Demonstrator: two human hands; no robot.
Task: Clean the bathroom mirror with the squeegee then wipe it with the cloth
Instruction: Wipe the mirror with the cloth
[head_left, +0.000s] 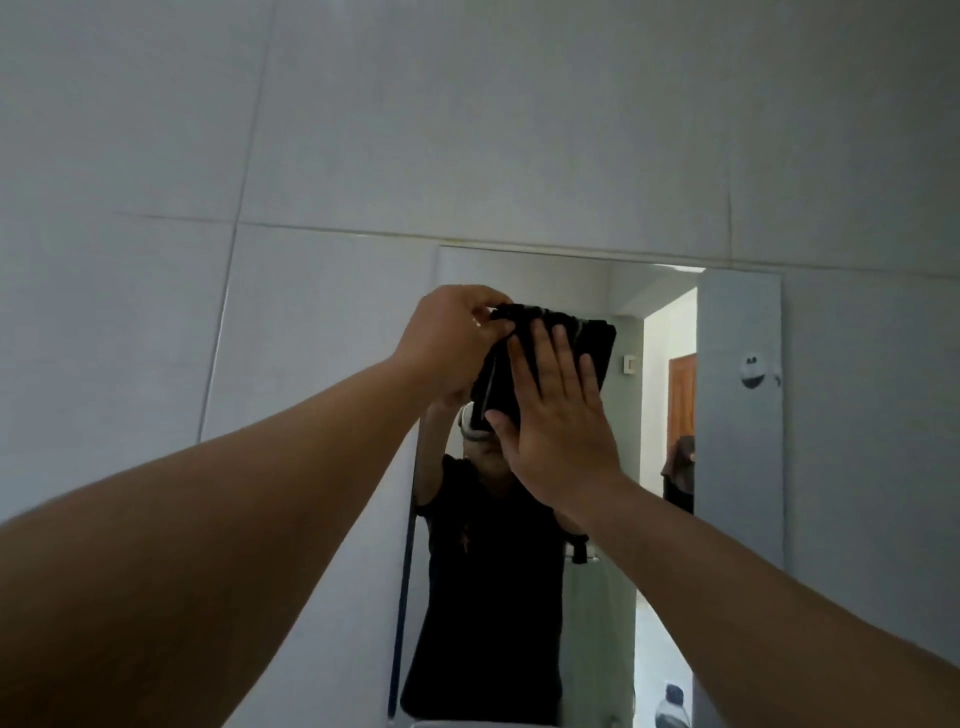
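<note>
A black folded cloth (592, 345) is held up in front of the upper part of the bathroom mirror (737, 415). My left hand (452, 343) pinches the cloth's top left corner. My right hand (556, 415) lies flat against the cloth with its fingers spread and pointing up. Whether the cloth touches the glass I cannot tell. The mirror shows a person in a dark shirt with both arms raised. No squeegee is in view.
Pale grey wall tiles (363, 130) surround the mirror above and to the left. The reflection shows an open doorway (667, 415) and a small white wall fitting (753, 370). A white rim (457, 723) shows at the bottom edge.
</note>
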